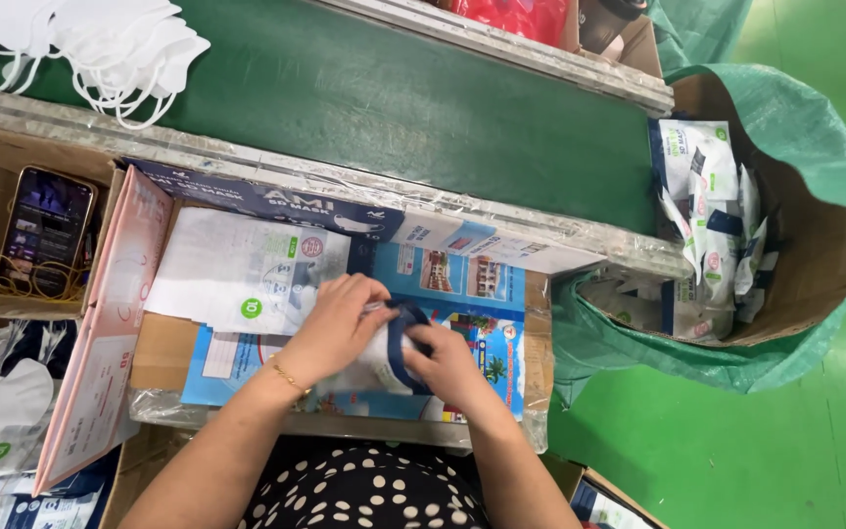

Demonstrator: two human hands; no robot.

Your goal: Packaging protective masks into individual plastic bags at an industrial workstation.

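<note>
Conveyor belt, broad and green, runs across above our work board, with a heap of white masks at its far left and a cardboard box of packed pouches in a green sack to our right. On the blue printed sheet we clamp both hands around a white mask pouch with a dark blue edge, our left hand gripping it from above, our right hand pinching its blue end. A phone rests in the carton at far left.
</note>
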